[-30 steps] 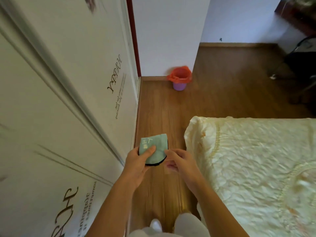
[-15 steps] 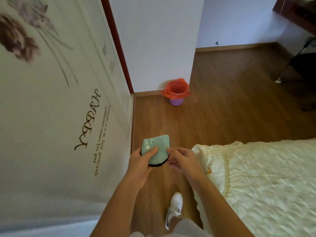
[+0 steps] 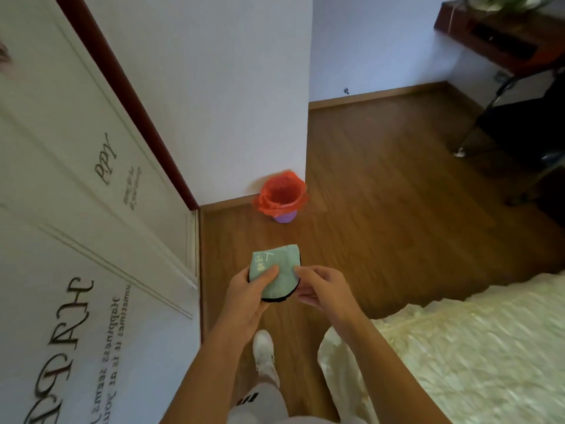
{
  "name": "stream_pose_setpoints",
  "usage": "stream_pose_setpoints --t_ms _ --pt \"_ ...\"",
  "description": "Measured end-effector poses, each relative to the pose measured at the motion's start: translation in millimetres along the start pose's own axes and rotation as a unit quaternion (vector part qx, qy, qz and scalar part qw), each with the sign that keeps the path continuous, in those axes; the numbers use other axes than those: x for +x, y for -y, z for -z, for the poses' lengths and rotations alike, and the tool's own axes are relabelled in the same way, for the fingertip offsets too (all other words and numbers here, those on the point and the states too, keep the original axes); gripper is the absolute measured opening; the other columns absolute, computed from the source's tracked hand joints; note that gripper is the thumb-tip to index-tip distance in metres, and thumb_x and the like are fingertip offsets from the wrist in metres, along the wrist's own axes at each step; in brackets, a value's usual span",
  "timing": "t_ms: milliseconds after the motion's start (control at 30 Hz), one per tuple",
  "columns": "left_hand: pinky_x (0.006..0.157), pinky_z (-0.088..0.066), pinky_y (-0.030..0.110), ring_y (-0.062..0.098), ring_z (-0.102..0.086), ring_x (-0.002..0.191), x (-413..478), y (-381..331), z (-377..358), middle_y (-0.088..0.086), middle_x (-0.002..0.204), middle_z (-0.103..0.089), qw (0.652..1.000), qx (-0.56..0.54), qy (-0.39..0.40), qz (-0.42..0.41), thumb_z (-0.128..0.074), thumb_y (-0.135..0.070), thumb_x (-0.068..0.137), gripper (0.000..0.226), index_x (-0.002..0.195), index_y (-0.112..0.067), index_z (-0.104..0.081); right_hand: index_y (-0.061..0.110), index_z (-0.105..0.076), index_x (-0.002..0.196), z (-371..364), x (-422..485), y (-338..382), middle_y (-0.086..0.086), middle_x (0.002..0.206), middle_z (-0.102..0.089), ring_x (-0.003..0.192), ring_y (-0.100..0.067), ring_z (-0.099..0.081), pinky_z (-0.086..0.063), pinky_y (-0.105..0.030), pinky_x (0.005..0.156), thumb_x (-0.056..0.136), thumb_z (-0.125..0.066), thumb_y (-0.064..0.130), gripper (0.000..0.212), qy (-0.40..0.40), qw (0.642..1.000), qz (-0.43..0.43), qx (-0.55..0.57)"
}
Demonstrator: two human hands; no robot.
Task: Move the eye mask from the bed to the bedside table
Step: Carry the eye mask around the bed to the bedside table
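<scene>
The eye mask (image 3: 279, 272) is a folded mint-green cloth with a black edge and pale printed marks. I hold it in front of me over the wooden floor. My left hand (image 3: 247, 296) grips its left side, thumb on top. My right hand (image 3: 321, 289) pinches its right edge with the fingertips. The bed (image 3: 477, 347), covered in a cream quilted spread, lies at the lower right, apart from the mask. No bedside table shows in the head view.
A white wardrobe door with dark lettering (image 3: 91, 270) runs along the left. A purple bin with a red liner (image 3: 282, 198) stands by the wall corner ahead. A dark wooden desk (image 3: 501, 41) and a black chair (image 3: 526, 127) are at the far right. My white shoe (image 3: 264, 351) is on the floor.
The view has moved forward and turned along the wardrobe; the bed has slid down and to the right. Both hands keep the same hold on the eye mask.
</scene>
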State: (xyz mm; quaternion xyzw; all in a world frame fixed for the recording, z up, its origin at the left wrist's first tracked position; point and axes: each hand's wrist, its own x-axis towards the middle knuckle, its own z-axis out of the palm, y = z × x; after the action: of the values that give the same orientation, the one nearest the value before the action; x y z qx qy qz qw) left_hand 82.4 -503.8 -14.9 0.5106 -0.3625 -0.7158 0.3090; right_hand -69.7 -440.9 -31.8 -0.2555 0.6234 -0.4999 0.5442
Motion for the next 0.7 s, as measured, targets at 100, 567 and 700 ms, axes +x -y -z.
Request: stream_pose_setpoints --t_ms 100,567,700 --pt "0.067 -0.061 0.030 0.023 -0.075 0.092 58.8 -22.5 -18.7 0.011 0.101 -0.079 1.000 0.015 0.026 0.007 -0.072 -0.013 0.086 0.022 0.108 -0.012 -0.069 0.014 -0.078 0.101 13.4 51.8 16.8 -0.007 0.092 -0.082 0.089 -0.022 -0.077 -0.062 -0.034 0.082 0.090 -0.071 0.037 0.026 -0.030 0.999 -0.009 0.007" --pt "0.072 -0.061 0.030 0.019 -0.074 0.093 327.5 -155.6 -151.7 0.002 0.099 -0.079 0.972 0.095 0.210 0.054 -0.075 -0.018 0.084 0.026 0.108 -0.023 -0.068 0.016 -0.076 0.103 79.0 266.1 140.9 -0.003 0.091 -0.081 0.083 -0.015 -0.076 -0.059 -0.023 0.070 0.094 -0.067 0.035 0.022 -0.192 0.979 -0.024 0.069" --pt "0.076 -0.062 0.033 0.019 -0.075 0.093 364.5 -162.0 -200.4 0.004 0.098 -0.079 0.956 0.118 0.253 0.089 -0.076 -0.018 0.081 0.033 0.113 -0.018 -0.068 0.015 -0.076 0.101 113.3 284.7 161.4 -0.006 0.094 -0.081 0.091 -0.022 -0.076 -0.061 -0.037 0.082 0.095 -0.065 0.032 0.021 -0.246 0.964 -0.008 0.100"
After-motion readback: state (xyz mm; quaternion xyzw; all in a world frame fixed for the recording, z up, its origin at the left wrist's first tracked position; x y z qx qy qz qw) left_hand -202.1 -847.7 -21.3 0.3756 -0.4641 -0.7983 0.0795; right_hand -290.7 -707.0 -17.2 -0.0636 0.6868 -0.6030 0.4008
